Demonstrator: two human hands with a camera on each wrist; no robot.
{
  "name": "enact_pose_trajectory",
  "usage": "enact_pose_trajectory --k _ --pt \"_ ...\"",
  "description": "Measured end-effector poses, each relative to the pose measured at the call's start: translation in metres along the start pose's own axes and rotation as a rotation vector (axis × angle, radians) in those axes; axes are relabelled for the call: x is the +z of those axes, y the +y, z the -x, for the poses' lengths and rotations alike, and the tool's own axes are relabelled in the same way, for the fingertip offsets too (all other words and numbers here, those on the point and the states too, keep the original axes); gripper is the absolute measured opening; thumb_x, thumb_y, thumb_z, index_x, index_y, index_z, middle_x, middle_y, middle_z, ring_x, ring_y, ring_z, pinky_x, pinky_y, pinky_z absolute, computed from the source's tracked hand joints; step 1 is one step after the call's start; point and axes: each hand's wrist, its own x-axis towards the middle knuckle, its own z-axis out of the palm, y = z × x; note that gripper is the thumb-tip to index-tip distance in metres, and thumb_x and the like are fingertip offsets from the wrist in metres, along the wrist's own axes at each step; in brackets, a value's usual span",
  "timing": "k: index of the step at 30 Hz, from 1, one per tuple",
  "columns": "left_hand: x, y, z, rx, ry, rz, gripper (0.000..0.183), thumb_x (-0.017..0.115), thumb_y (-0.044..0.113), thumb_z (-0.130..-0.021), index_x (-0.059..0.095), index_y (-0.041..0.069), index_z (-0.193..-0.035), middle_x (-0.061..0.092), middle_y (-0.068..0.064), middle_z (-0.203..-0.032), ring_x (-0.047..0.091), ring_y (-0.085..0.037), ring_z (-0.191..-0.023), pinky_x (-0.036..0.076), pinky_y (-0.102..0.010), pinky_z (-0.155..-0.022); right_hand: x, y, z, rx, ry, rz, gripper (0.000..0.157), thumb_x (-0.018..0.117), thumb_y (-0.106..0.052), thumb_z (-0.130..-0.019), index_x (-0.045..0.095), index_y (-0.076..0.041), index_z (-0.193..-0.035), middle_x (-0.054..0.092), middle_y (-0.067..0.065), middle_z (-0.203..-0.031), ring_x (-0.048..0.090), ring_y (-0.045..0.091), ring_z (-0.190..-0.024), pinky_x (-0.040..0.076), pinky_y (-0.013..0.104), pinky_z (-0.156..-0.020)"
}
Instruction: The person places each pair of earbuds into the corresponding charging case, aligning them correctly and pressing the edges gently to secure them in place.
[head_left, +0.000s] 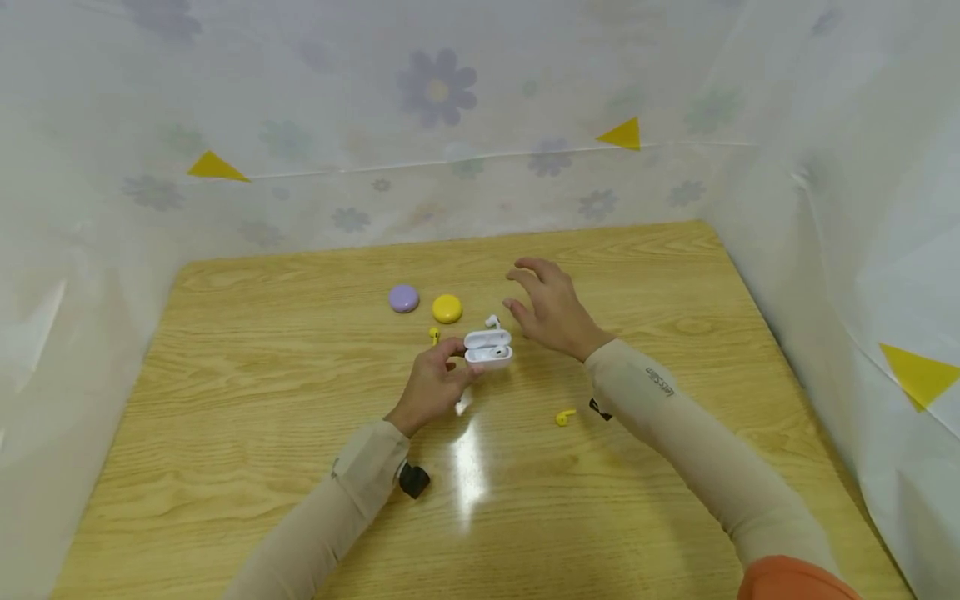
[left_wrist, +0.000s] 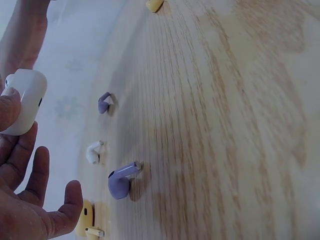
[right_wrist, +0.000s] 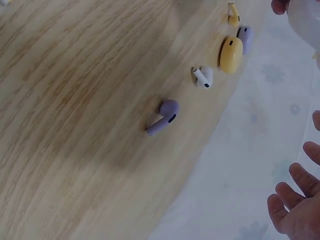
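Note:
My left hand [head_left: 435, 382] holds a white earbud charging case [head_left: 488, 356] with its lid raised, fingers and thumb about its left side. One white earbud [head_left: 498, 352] shows in the right part of the case. To the right, my right hand [head_left: 557, 310] hovers over the table with bent, spread fingers and nothing in them. A loose white earbud [head_left: 492, 321] appears just beyond the case, near the right fingertips. In the left wrist view, the case [left_wrist: 30, 97] is seen from outside. Two purple earbuds [left_wrist: 119, 187] lie on the wood in that view.
A purple round case [head_left: 403, 298] and a yellow round case [head_left: 447, 308] stand behind the left hand. One yellow earbud [head_left: 434, 335] lies near that hand, another yellow earbud [head_left: 564, 417] at the front right. Flowered sheeting [head_left: 450, 192] borders the wooden table [head_left: 247, 375].

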Motion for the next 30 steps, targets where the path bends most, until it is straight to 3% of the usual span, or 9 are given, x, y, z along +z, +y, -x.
enact_pose_trajectory --k 12,24,30 --pt "-0.009 -0.004 0.002 0.014 0.029 -0.019 0.026 0.069 0.016 -0.087 0.063 0.007 -0.111 0.067 -0.010 -0.116 0.061 -0.026 -0.113 0.048 -0.051 -0.095 0.022 0.014 -0.002 0.157 -0.217 0.039 0.036 0.062 -0.023 -0.091 0.061 0.001 -0.119 0.054 0.022 -0.132 0.047 0.041 -0.127 0.041 0.062 -0.097" --pt "-0.015 -0.006 0.003 0.008 0.046 -0.012 0.027 0.070 0.014 -0.086 0.063 0.007 -0.111 0.067 -0.011 -0.115 0.061 -0.026 -0.111 0.049 -0.050 -0.093 0.045 0.021 -0.008 0.215 -0.449 0.105 0.032 0.056 -0.026 -0.094 0.065 -0.003 -0.114 0.054 0.018 -0.135 0.045 0.041 -0.130 0.041 0.063 -0.098" --pt "-0.017 -0.009 0.003 -0.005 0.051 -0.009 0.027 0.070 0.016 -0.086 0.063 0.007 -0.111 0.067 -0.010 -0.115 0.061 -0.026 -0.111 0.049 -0.049 -0.094 0.052 0.023 -0.010 0.236 -0.492 0.082 0.031 0.054 -0.026 -0.094 0.067 -0.003 -0.111 0.054 0.018 -0.136 0.043 0.040 -0.132 0.037 0.065 -0.102"
